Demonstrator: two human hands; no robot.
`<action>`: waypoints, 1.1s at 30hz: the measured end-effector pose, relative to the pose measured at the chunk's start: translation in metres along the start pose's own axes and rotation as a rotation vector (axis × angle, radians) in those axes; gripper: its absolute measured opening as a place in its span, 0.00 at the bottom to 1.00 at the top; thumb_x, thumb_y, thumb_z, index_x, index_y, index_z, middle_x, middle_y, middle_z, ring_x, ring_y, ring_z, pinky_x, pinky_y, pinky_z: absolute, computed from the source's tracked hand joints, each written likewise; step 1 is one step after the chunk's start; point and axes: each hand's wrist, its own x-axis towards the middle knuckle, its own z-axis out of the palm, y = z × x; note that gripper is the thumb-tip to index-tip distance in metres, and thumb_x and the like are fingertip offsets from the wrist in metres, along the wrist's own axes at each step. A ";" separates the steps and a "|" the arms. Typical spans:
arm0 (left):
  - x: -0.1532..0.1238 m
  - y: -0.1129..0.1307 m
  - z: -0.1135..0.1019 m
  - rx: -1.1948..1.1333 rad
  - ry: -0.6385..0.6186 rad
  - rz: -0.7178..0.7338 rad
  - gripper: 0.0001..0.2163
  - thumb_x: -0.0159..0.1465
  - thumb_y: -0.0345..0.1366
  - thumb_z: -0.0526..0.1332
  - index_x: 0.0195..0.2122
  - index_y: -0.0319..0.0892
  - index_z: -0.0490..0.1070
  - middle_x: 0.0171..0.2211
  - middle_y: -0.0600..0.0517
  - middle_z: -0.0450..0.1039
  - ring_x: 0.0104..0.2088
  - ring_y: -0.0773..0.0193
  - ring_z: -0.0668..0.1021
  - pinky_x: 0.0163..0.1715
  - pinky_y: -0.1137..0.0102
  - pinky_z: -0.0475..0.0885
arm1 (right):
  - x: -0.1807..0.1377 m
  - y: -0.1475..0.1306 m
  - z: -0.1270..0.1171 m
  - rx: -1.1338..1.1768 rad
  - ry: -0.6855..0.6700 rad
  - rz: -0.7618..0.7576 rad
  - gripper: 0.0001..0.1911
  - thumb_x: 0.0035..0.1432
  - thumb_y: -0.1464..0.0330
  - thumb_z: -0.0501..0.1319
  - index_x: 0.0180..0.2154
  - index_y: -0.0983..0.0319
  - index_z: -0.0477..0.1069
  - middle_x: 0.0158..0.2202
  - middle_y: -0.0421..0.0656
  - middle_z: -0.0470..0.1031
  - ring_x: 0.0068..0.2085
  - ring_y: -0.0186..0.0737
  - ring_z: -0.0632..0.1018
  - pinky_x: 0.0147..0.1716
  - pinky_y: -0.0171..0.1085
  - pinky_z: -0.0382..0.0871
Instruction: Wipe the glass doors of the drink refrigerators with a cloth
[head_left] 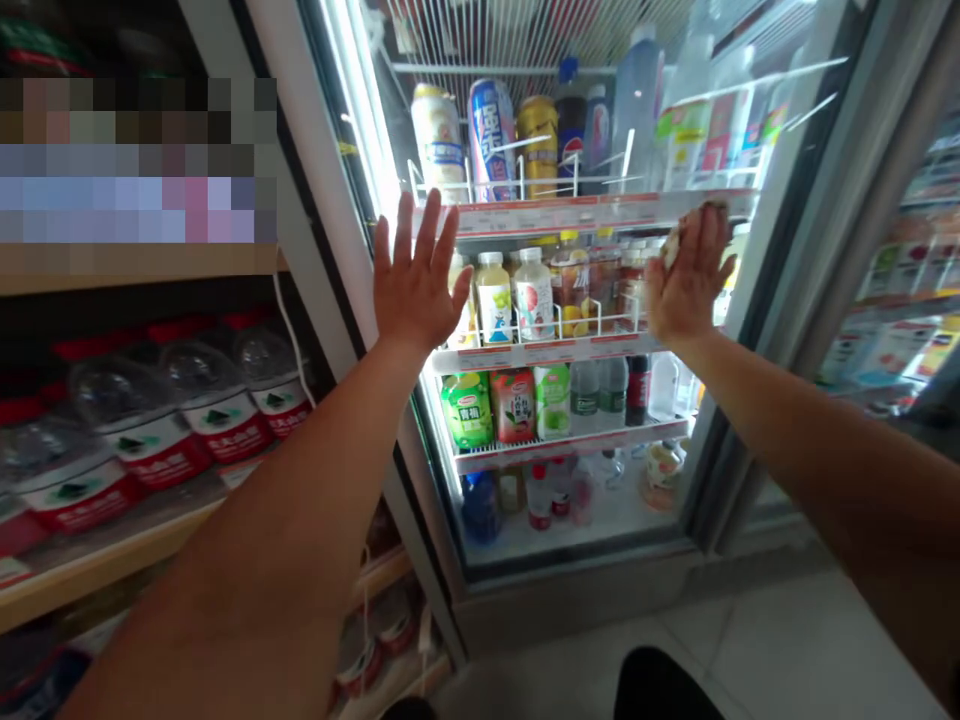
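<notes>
My left hand is raised with its fingers spread, palm toward the glass door of a lit drinks fridge. Whether it touches the glass I cannot tell. Farther right, my right hand lies flattened over a crumpled, brownish-white cloth, whose edges show beside and above the fingers. Behind the glass, milky drink bottles stand on the middle shelf between my hands. Cans and large bottles fill the shelf above.
Red-capped water bottles crowd a wooden-edged shelf on the left, where a thin white cord hangs. A metal door frame and another stocked fridge are at right. Below lies a tiled floor, with dark shapes at the bottom edge.
</notes>
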 end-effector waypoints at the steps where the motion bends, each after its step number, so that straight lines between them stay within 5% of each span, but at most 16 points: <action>1: 0.000 0.000 0.000 -0.001 0.002 0.000 0.30 0.69 0.49 0.48 0.71 0.60 0.40 0.71 0.70 0.31 0.71 0.62 0.36 0.72 0.54 0.29 | 0.007 0.001 -0.001 0.024 0.017 0.018 0.38 0.67 0.52 0.40 0.71 0.63 0.40 0.73 0.48 0.39 0.72 0.54 0.42 0.66 0.67 0.36; 4: 0.000 -0.001 0.000 -0.013 0.010 0.000 0.31 0.69 0.50 0.49 0.72 0.59 0.40 0.71 0.69 0.32 0.72 0.61 0.36 0.72 0.52 0.29 | 0.012 0.001 -0.002 0.089 0.058 0.093 0.37 0.66 0.51 0.39 0.71 0.58 0.39 0.74 0.43 0.38 0.72 0.50 0.42 0.66 0.65 0.33; 10: 0.000 0.000 -0.001 -0.092 -0.002 -0.004 0.31 0.68 0.50 0.48 0.71 0.59 0.42 0.71 0.71 0.32 0.71 0.63 0.34 0.72 0.56 0.24 | -0.029 0.007 0.003 -0.002 0.029 0.173 0.42 0.65 0.51 0.40 0.70 0.72 0.43 0.72 0.56 0.41 0.73 0.49 0.42 0.68 0.61 0.41; 13: 0.002 0.000 0.000 -0.052 -0.029 -0.031 0.31 0.68 0.52 0.47 0.72 0.56 0.42 0.71 0.70 0.31 0.71 0.63 0.33 0.71 0.58 0.24 | -0.012 -0.003 -0.001 0.003 0.056 0.170 0.40 0.67 0.52 0.40 0.69 0.74 0.42 0.72 0.57 0.40 0.73 0.49 0.41 0.69 0.57 0.39; 18: 0.002 0.001 -0.001 0.031 -0.059 -0.054 0.32 0.68 0.51 0.48 0.72 0.51 0.42 0.72 0.67 0.30 0.71 0.63 0.32 0.71 0.60 0.23 | 0.017 -0.039 -0.001 0.026 0.037 0.139 0.37 0.69 0.51 0.36 0.71 0.63 0.37 0.74 0.45 0.36 0.73 0.46 0.39 0.70 0.56 0.37; 25: 0.002 0.000 0.001 -0.003 -0.068 -0.040 0.33 0.69 0.51 0.49 0.72 0.53 0.39 0.71 0.71 0.26 0.71 0.65 0.30 0.71 0.58 0.22 | -0.052 -0.035 0.006 0.018 -0.108 -0.074 0.42 0.65 0.49 0.39 0.71 0.65 0.38 0.74 0.45 0.39 0.73 0.49 0.40 0.70 0.56 0.40; 29: 0.001 -0.003 0.002 -0.054 -0.034 -0.019 0.32 0.68 0.51 0.49 0.72 0.57 0.39 0.70 0.74 0.27 0.71 0.67 0.29 0.71 0.59 0.21 | -0.028 -0.043 0.002 0.034 -0.085 -0.091 0.38 0.65 0.49 0.36 0.71 0.56 0.38 0.74 0.36 0.37 0.73 0.48 0.40 0.70 0.54 0.37; 33: 0.000 -0.002 0.001 -0.083 -0.024 0.005 0.32 0.68 0.49 0.47 0.72 0.57 0.38 0.70 0.73 0.26 0.70 0.65 0.29 0.71 0.58 0.21 | 0.003 -0.076 0.001 -0.002 -0.067 -0.090 0.36 0.68 0.52 0.33 0.72 0.60 0.37 0.74 0.39 0.36 0.73 0.44 0.37 0.70 0.56 0.37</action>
